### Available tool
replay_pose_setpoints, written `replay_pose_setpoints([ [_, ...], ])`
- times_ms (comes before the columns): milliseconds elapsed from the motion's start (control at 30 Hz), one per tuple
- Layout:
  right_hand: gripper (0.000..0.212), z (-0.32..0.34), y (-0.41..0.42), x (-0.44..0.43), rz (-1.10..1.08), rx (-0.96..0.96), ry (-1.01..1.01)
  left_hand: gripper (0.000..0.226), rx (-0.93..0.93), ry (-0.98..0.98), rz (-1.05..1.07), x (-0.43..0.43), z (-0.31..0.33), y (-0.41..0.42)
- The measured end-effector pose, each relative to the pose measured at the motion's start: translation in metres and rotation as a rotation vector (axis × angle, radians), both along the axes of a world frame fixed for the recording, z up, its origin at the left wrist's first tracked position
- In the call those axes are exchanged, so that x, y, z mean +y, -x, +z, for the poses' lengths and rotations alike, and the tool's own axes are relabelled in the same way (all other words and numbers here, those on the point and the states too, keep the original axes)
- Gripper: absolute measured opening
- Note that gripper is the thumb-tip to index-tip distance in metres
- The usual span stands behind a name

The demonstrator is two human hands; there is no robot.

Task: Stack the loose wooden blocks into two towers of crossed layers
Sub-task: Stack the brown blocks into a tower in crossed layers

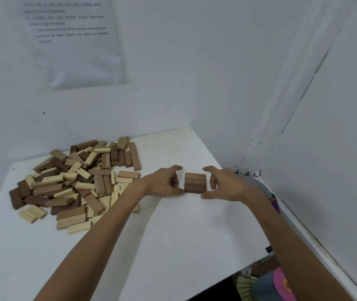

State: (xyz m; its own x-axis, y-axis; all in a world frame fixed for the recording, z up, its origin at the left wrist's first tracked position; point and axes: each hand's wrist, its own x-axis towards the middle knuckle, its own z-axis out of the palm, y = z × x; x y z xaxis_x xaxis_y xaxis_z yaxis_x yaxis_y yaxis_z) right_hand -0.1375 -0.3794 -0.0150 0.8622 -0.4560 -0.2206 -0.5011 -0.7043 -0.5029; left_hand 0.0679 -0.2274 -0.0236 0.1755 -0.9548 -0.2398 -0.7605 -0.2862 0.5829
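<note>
- Centre-right of the frame, on the white table (173, 235), a layer (195, 183) of three dark blocks lies flat, long sides touching, making a rough square.
- Left hand (162, 182) flanks the layer's left edge and right hand (227, 183) its right edge. Each has forefinger and thumb spread wide and the other fingers loosely curled, clamped on nothing. Thumb tips sit by the layer's near corners; whether they touch it I cannot tell.
- Pile (75, 183) of loose dark and pale blocks lies at left-centre, well apart from the layer.
- Blocks look small, stiff and light, with flat smooth faces. They should not crush, but would likely slide at a nudge and skew the layer.
- Best hold, probably: pinch one block across its long sides near the middle, then lower it flat and crosswise.
- Only one layer of one tower shows.
</note>
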Motion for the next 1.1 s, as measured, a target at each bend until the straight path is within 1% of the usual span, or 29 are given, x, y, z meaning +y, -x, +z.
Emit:
replay_pose_setpoints([
  [100, 0.068, 0.006, -0.003, 0.016, 0.026, -0.056, 0.060, 0.072, -0.027, 0.028, 0.029, 0.020, 0.005, 0.000],
  [200, 0.053, 0.011, -0.012, 0.037, 0.059, -0.150, 0.106, 0.060, -0.055, 0.069, 0.056, 0.043, 0.012, -0.001],
  [300, 0.047, 0.014, -0.023, 0.059, 0.095, -0.179, 0.118, 0.047, -0.104, 0.094, 0.104, 0.070, 0.020, -0.005],
  [433, 0.042, 0.018, -0.037, 0.090, 0.154, -0.190, 0.173, 0.036, -0.192, 0.163, 0.169, 0.111, 0.023, -0.012],
  [500, 0.039, 0.021, -0.046, 0.105, 0.182, -0.199, 0.186, 0.032, -0.216, 0.156, 0.228, 0.130, 0.022, -0.016],
  [667, 0.036, 0.019, -0.076, 0.130, 0.246, -0.262, 0.119, 0.032, -0.267, 0.181, 0.345, 0.159, 0.020, -0.028],
  [800, 0.027, 0.014, -0.106, 0.134, 0.213, -0.306, 0.131, 0.030, -0.373, 0.249, 0.410, 0.159, 0.021, -0.035],
  [900, 0.024, 0.004, -0.128, 0.130, 0.153, -0.330, 0.148, 0.046, -0.438, 0.239, 0.478, 0.151, 0.018, -0.045],
  [967, 0.028, -0.003, -0.140, 0.127, 0.125, -0.356, 0.165, 0.052, -0.467, 0.214, 0.483, 0.144, 0.014, -0.053],
  [1033, 0.030, -0.007, -0.151, 0.124, 0.116, -0.353, 0.181, 0.049, -0.504, 0.214, 0.471, 0.135, 0.010, -0.062],
  [1100, 0.031, -0.010, -0.161, 0.120, 0.156, -0.339, 0.191, 0.043, -0.521, 0.202, 0.449, 0.124, 0.008, -0.071],
])
